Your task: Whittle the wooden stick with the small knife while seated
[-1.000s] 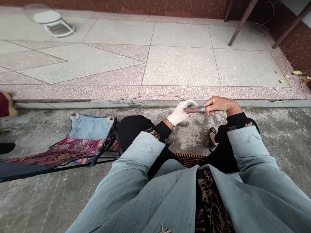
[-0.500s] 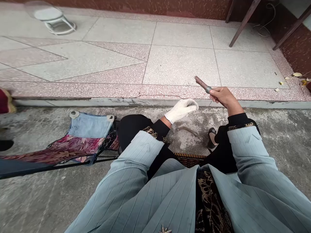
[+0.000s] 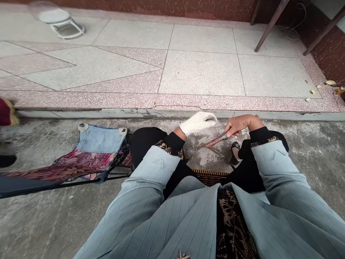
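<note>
My right hand (image 3: 240,125) is bare and closed round one end of a brown rod (image 3: 215,141) with wire wound about it by the fingers. The rod slants down to the left, and its far end overlaps a thin stick (image 3: 215,151) on the concrete; whether the two touch I cannot tell. My left hand (image 3: 198,123), in a white knitted glove, is just left of the right one, with its fingers curled in. Anything inside those fingers is hidden.
A raised tiled step (image 3: 199,72) runs across in front of me. On my left stands a folding chair with a denim and floral seat (image 3: 99,140). A white stool (image 3: 67,27) is at the far left, and wooden legs (image 3: 272,25) stand at the back right.
My right hand has come down and turned over, swinging the rod from pointing up over the step to pointing down at the ground. The gloved hand has shifted slightly left.
</note>
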Motion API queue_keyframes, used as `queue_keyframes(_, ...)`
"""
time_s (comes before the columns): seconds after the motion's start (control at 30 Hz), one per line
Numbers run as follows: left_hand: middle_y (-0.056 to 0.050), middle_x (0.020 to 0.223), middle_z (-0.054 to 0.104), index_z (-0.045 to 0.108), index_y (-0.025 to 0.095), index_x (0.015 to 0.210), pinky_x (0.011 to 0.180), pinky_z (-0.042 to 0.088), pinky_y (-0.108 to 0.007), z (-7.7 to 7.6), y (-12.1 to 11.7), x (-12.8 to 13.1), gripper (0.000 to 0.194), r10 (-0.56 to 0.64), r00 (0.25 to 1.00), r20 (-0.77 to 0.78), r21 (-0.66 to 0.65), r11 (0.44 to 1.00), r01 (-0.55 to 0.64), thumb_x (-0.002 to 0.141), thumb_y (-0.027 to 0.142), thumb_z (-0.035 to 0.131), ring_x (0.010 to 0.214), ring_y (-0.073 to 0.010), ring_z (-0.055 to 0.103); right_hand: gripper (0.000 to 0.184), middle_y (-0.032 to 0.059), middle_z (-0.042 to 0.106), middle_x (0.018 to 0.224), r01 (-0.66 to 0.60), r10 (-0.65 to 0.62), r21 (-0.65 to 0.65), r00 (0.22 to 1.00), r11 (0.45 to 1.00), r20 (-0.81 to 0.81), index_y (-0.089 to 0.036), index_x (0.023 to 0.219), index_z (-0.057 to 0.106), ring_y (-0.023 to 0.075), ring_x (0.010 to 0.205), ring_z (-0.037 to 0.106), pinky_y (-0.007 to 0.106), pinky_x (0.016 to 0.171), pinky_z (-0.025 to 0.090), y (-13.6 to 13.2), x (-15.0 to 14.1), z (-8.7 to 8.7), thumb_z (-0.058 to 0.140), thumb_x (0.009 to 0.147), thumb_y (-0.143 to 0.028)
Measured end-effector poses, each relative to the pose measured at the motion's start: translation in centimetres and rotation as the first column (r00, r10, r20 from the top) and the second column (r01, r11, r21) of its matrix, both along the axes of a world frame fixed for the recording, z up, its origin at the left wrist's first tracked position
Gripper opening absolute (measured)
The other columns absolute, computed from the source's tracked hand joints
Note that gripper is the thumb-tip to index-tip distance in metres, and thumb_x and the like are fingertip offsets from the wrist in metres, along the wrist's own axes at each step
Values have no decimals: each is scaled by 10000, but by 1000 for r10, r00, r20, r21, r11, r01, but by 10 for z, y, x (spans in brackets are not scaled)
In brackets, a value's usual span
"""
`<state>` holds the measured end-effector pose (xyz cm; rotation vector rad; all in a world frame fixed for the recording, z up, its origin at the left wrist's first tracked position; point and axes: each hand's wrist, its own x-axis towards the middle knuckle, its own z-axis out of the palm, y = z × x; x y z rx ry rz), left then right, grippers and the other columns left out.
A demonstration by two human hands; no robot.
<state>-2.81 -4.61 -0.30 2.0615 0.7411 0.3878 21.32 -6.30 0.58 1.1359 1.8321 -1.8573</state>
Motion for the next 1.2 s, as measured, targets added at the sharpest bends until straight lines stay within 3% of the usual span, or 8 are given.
queue_keyframes(0.13, -20, 847, 676, 696, 154, 923, 683, 460, -247, -5, 2, 3, 231, 115, 992, 56, -88, 990, -110, 803, 297, 560, 740, -129, 589, 334, -23, 669, 641, 245, -214, 89, 939, 965, -269, -163, 882, 759, 66, 489, 525, 203, 501, 403, -4, 0, 11, 760, 712, -451)
queue_keyframes(0.27, 19, 617, 522, 665, 156, 968, 504, 405, -197, -11, -1, 7, 251, 273, 955, 117, -290, 929, -230, 867, 315, 499, 520, -80, 450, 331, -2, 635, 626, 750, -599, 123, 605, 650, -524, -147, 721, 679, 67, 476, 494, 197, 441, 366, -2, 4, 11, 759, 734, -468)
queue_keyframes(0.4, 28, 590, 463, 666, 180, 918, 438, 363, -164, -15, -8, 10, 235, 160, 981, 106, -344, 932, -115, 881, 326, 485, 502, -75, 435, 385, 3, 601, 637, 929, -733, 21, 305, 370, -608, -163, 713, 614, 75, 485, 487, 199, 412, 354, 5, 3, -1, 797, 683, -501)
queue_keyframes(0.63, 38, 555, 403, 660, 166, 930, 386, 324, -168, -27, -12, 13, 306, 21, 997, 69, -430, 903, 11, 894, 412, 480, 458, -80, 380, 398, 9, 578, 628, 955, -764, 126, 290, 268, -576, -165, 681, 580, 74, 461, 468, 207, 404, 341, 13, 4, -9, 760, 721, -518)
queue_keyframes(0.77, 33, 563, 435, 669, 159, 936, 397, 287, -183, -24, -15, 15, 340, -154, 984, 85, -400, 900, 175, 901, 432, 470, 455, -81, 370, 335, 11, 551, 568, 836, -788, 449, 494, 315, -367, -166, 672, 591, 92, 445, 448, 237, 437, 339, 15, 2, -16, 657, 832, -453)
queue_keyframes(0.93, 2, 646, 566, 689, 145, 881, 551, 368, -219, -11, -16, 14, 343, -239, 970, -44, -190, 955, 226, 894, 390, 450, 542, -97, 461, 261, 83, 648, 694, 234, -631, 824, 755, 517, 181, -161, 729, 670, 162, 624, 559, 281, 558, 353, 17, -2, -20, 628, 855, -385)
queue_keyframes(1.1, -37, 813, 663, 699, 133, 908, 696, 396, -246, -11, -7, 7, 356, -98, 969, -227, 54, 992, 113, 869, 402, 469, 747, -161, 570, 311, 82, 644, 646, -10, -199, 372, 831, 928, 519, -144, 684, 679, 170, 589, 573, 304, 589, 397, 11, -3, -13, 652, 842, -410)
queue_keyframes(1.2, -39, 865, 678, 693, 146, 953, 734, 405, -252, -13, 0, 1, 336, -50, 971, -233, 67, 995, 68, 875, 367, 453, 793, -170, 582, 320, 18, 588, 567, -76, 48, 86, 956, 993, 290, -144, 688, 685, 114, 510, 502, 273, 553, 382, 5, -3, -8, 701, 797, -444)
